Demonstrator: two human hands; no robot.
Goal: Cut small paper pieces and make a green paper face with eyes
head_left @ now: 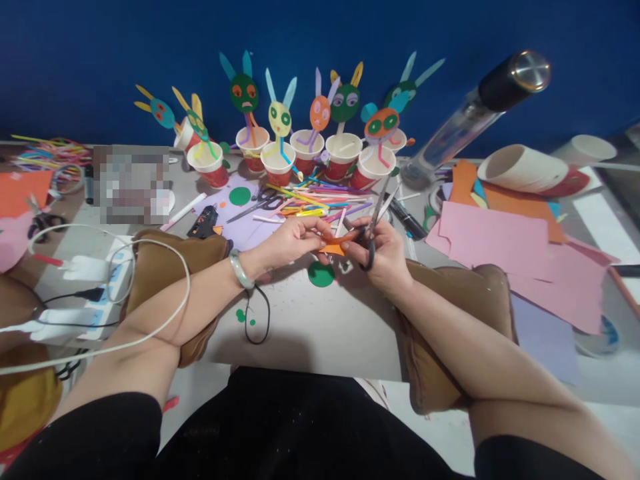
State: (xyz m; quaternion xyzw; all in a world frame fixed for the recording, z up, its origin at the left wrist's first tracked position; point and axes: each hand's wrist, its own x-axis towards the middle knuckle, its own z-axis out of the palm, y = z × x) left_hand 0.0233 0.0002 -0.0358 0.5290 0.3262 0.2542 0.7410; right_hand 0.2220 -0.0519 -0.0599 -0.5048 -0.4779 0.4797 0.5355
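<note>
A small piece of orange paper (332, 249) is stretched between my two hands above the table. My left hand (295, 241) pinches its left side, fingers closed. With thumb and fingers, my right hand (387, 257) grips the paper's right side and also keeps hold of a pair of scissors (372, 230), blades pointing up and away. Just below the paper lies a dark green paper circle (321, 274). Small green scraps (241, 315) lie nearer to me on the left, beside a black cord loop (257, 333).
Red-and-white paper cups (278, 166) with paper animal faces line the back. Before them lie coloured sticks (320, 200), more scissors (260, 204) and a black glue-gun-like tool (204, 222). Pink paper (500, 237) and a tall bottle (453, 130) are right; a power strip (113, 273) is left.
</note>
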